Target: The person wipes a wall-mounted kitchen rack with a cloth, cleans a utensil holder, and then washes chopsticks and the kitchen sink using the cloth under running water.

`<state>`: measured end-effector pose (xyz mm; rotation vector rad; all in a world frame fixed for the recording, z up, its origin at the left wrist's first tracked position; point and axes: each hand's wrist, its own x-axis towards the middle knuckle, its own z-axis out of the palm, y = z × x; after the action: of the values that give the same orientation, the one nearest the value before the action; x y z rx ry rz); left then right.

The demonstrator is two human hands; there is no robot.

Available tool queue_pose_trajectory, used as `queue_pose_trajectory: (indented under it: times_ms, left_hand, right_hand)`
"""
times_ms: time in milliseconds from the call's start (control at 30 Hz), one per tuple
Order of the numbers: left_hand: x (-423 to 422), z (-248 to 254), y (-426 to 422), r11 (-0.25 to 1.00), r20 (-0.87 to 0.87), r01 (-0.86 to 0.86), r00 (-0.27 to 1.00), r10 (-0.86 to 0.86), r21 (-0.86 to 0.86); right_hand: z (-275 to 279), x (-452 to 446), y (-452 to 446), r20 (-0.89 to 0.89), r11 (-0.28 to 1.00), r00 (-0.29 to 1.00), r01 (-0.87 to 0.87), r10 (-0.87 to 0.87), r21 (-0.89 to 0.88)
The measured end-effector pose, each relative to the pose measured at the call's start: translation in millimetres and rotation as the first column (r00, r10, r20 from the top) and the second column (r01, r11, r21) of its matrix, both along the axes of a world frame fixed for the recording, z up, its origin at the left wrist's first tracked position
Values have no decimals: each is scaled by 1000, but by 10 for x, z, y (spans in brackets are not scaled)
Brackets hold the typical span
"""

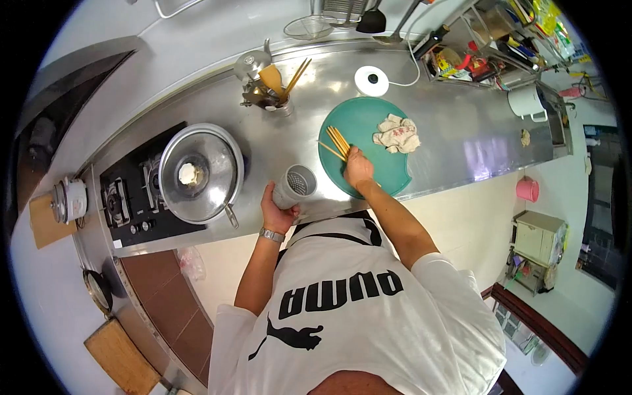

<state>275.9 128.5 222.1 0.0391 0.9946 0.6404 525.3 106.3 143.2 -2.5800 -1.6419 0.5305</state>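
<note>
Two hands work at the steel bench (454,125): the left hand (282,209) has its grip wrapped round a perforated holder (289,193), its mouth tilted toward the camera, and the right hand (359,170) clasps a bundle of chopsticks (338,139) over the green board (355,110), beside a crumpled cloth (397,133). As far as I can judge, the gathering is mostly done: the sticks are bunched, though one splays leftward, and none shows in the holder, so bundle and holder remain apart. The right fist hides the sticks' near ends, so I cannot count them or tell whether they touch the board. The pale lump (189,174) in the metal basin (172,187) is hard to identify.
</note>
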Motion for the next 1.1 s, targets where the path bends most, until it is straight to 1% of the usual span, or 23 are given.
queue_pose_trajectory:
  times_ms: [33,67,100,133,167,200,233,267,300,333,367,400,467,500,533,633,733,833,900,1033,1100]
  left_hand:
    - [23,-13,8,1000,3,13,1000,-13,1]
    - [39,-20,7,1000,-11,24,1000,-24,1]
    - [61,-21,4,999,-25,35,999,-35,0]
    - [101,-12,4,999,-20,46,999,-45,8]
    - [144,4,1,999,-29,38,999,-38,7]
    - [200,20,3,999,-39,33,999,-33,5]
    - [270,32,19,999,-37,48,998,-48,10]
    - [345,44,31,999,-45,4,999,-6,-45]
    - [422,55,44,994,-55,-38,998,33,-99]
    - [483,48,60,996,-53,-18,999,13,-91]
    - [532,22,64,998,-31,40,999,-42,-57]
    - [593,2,64,995,-11,97,995,-98,-23]
    - [735,-54,90,990,1,142,990,-142,-18]
    - [795,-37,89,986,9,166,986,-166,-24]
    - [852,-23,88,983,7,181,984,-180,-20]
    - [1024,8,83,983,40,184,982,-184,11]
    - [1173,67,82,984,6,179,984,-179,19]
    - [1210,117,85,992,-23,123,992,-123,19]
    - [1172,108,96,984,102,174,979,-177,41]
    - [1184,153,94,992,37,124,992,-124,10]
    - [1170,177,94,986,98,157,982,-162,55]
  right_hand:
    - [8,82,16,3,1000,1000,13,-13,1]
    - [14,174,43,-356,983,917,185,-180,-18]
    - [54,249,48,-661,938,684,334,-309,-92]
    - [166,327,54,-659,935,684,345,-312,-84]
    - [283,422,62,-920,901,246,387,-304,-194]
    - [453,509,62,-940,878,-260,366,-222,-309]
    - [675,558,77,-918,898,-379,355,-116,-260]
    - [846,616,74,-919,893,-381,370,-106,-256]
    - [993,686,66,-869,903,-495,367,-15,-225]
    - [1063,770,51,-798,910,-598,369,78,-188]
    - [1053,876,32,-769,928,-627,348,124,-135]
    - [1116,940,-2,-768,920,-624,369,142,-129]
    - [1252,1045,-29,-812,924,-551,381,195,-37]
    - [1252,1111,-50,-817,927,-530,375,228,15]
    - [1259,1166,-77,-815,921,-528,388,240,19]
    - [1292,1301,-138,-834,908,-488,417,258,38]
    - [1315,1415,-148,-829,901,-491,432,267,35]
    - [1342,1476,-111,-837,908,-473,414,275,65]
    - [1384,1499,-80,-830,902,-481,429,281,57]
    - [1444,1505,16,-818,906,-503,419,279,52]
    - [1439,1504,68,-821,909,-506,415,265,39]
